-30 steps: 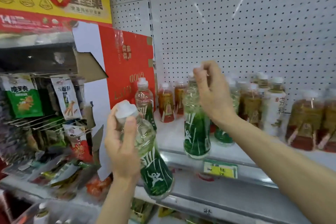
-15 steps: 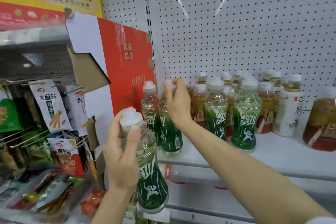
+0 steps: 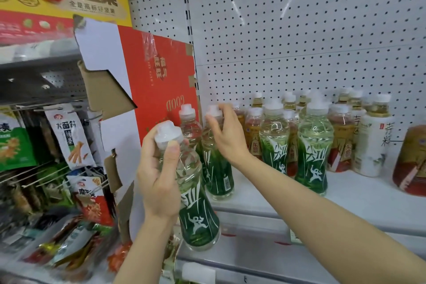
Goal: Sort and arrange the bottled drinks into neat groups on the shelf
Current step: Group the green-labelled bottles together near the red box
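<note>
My left hand (image 3: pixel 159 175) grips a green-labelled bottle (image 3: pixel 198 217) by its neck, thumb under the white cap, in front of the white shelf (image 3: pixel 359 200). My right hand (image 3: pixel 228 136) is at the neck of a second green bottle (image 3: pixel 219 175) standing at the shelf's left end, fingers loose around its cap. A third green bottle (image 3: pixel 187 124) stands behind it by the red cardboard (image 3: pixel 156 80). Two more green bottles (image 3: pixel 314 157) stand to the right of my right hand.
Amber tea bottles (image 3: pixel 253 131) crowd the back of the shelf. A white bottle (image 3: pixel 371 147) and a large amber jar (image 3: pixel 410 163) stand at the right. Snack packets (image 3: pixel 71 138) hang on hooks at the left. Pegboard (image 3: pixel 299 30) backs the shelf.
My right hand carried a green bottle leftward and stood it beside the one by the red cardboard; its fingers have loosened. My left hand kept its bottle.
</note>
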`<action>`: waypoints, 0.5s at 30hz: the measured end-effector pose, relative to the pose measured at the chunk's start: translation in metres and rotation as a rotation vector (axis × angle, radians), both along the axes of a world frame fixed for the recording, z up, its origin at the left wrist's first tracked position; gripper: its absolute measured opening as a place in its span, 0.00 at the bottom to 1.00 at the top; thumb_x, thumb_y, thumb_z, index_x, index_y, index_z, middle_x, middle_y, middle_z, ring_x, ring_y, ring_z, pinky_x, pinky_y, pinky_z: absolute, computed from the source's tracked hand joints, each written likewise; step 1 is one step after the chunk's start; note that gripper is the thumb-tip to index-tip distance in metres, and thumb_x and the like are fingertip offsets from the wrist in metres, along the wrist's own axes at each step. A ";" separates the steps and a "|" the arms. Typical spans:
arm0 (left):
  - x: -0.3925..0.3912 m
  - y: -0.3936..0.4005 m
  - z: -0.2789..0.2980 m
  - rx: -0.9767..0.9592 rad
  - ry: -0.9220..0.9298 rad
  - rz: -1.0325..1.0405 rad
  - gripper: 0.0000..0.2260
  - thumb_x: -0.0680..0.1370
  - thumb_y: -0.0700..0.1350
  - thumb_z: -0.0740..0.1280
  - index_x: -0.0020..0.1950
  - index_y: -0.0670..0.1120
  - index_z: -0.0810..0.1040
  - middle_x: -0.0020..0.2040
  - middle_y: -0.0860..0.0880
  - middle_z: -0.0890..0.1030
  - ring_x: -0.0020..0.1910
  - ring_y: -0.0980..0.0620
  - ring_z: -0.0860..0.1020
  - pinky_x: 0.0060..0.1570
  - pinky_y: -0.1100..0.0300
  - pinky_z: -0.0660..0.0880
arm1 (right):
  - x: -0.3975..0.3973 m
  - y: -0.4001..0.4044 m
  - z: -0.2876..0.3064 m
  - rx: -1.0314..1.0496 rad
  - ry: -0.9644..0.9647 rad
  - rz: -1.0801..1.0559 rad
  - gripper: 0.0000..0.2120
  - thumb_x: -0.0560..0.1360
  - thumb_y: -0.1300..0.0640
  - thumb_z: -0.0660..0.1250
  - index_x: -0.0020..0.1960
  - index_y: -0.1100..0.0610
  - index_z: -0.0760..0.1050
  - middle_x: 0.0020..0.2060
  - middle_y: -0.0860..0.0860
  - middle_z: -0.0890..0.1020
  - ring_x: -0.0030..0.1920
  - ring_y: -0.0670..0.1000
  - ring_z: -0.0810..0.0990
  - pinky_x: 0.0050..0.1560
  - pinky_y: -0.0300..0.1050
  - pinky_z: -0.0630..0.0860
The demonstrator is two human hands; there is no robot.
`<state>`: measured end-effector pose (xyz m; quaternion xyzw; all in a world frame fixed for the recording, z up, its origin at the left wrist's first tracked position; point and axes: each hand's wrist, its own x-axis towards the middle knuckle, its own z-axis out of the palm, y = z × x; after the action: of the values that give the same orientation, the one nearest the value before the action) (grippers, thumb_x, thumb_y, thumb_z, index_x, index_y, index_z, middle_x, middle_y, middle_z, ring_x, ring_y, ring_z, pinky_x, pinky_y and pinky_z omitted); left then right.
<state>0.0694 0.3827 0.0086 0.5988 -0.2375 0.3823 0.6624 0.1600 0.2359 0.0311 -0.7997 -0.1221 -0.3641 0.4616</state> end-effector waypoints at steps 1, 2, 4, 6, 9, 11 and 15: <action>0.001 -0.003 0.001 -0.005 0.003 -0.012 0.21 0.80 0.53 0.62 0.68 0.42 0.74 0.57 0.39 0.81 0.55 0.40 0.79 0.56 0.48 0.77 | -0.004 -0.004 -0.003 0.002 0.021 0.045 0.23 0.80 0.46 0.62 0.70 0.55 0.64 0.62 0.50 0.75 0.57 0.45 0.73 0.59 0.47 0.73; 0.002 -0.005 0.003 -0.013 0.006 -0.026 0.21 0.80 0.53 0.63 0.68 0.43 0.74 0.57 0.39 0.80 0.55 0.40 0.79 0.55 0.49 0.77 | -0.010 -0.008 -0.007 0.007 0.061 0.084 0.27 0.79 0.45 0.64 0.73 0.53 0.61 0.66 0.48 0.72 0.62 0.44 0.71 0.63 0.46 0.70; 0.005 -0.009 0.007 -0.026 0.007 -0.038 0.20 0.79 0.53 0.63 0.68 0.44 0.73 0.57 0.40 0.81 0.53 0.42 0.80 0.53 0.52 0.77 | -0.023 -0.014 -0.019 0.041 0.150 0.119 0.37 0.77 0.43 0.65 0.79 0.51 0.52 0.74 0.49 0.67 0.69 0.47 0.68 0.71 0.50 0.66; 0.009 -0.011 0.010 -0.021 0.011 -0.015 0.20 0.79 0.54 0.63 0.68 0.45 0.74 0.58 0.41 0.81 0.55 0.43 0.80 0.55 0.51 0.77 | -0.031 -0.021 -0.033 0.010 0.206 0.118 0.41 0.75 0.43 0.68 0.79 0.51 0.50 0.76 0.50 0.64 0.74 0.50 0.65 0.73 0.54 0.65; 0.017 -0.011 0.008 -0.013 0.033 0.045 0.19 0.79 0.55 0.63 0.67 0.49 0.75 0.58 0.45 0.81 0.57 0.46 0.79 0.58 0.50 0.76 | -0.036 -0.025 -0.048 -0.040 0.312 0.117 0.47 0.70 0.46 0.75 0.79 0.51 0.52 0.76 0.49 0.63 0.74 0.50 0.64 0.73 0.55 0.65; 0.021 -0.011 0.003 -0.011 0.056 0.064 0.19 0.79 0.54 0.63 0.68 0.48 0.74 0.58 0.45 0.81 0.57 0.45 0.80 0.58 0.50 0.76 | -0.035 -0.025 -0.054 -0.025 0.402 0.108 0.47 0.68 0.49 0.77 0.78 0.53 0.54 0.74 0.51 0.67 0.72 0.52 0.67 0.72 0.55 0.67; 0.018 -0.009 -0.004 -0.006 0.069 0.073 0.19 0.80 0.52 0.62 0.68 0.45 0.74 0.58 0.45 0.81 0.57 0.47 0.80 0.55 0.59 0.75 | -0.027 -0.026 -0.058 -0.049 0.472 0.040 0.37 0.71 0.55 0.75 0.75 0.57 0.61 0.68 0.52 0.74 0.68 0.53 0.73 0.67 0.48 0.69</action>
<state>0.0871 0.3737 0.0042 0.6178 -0.1914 0.3861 0.6578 0.1327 0.2102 -0.0265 -0.8709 -0.0355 -0.1548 0.4650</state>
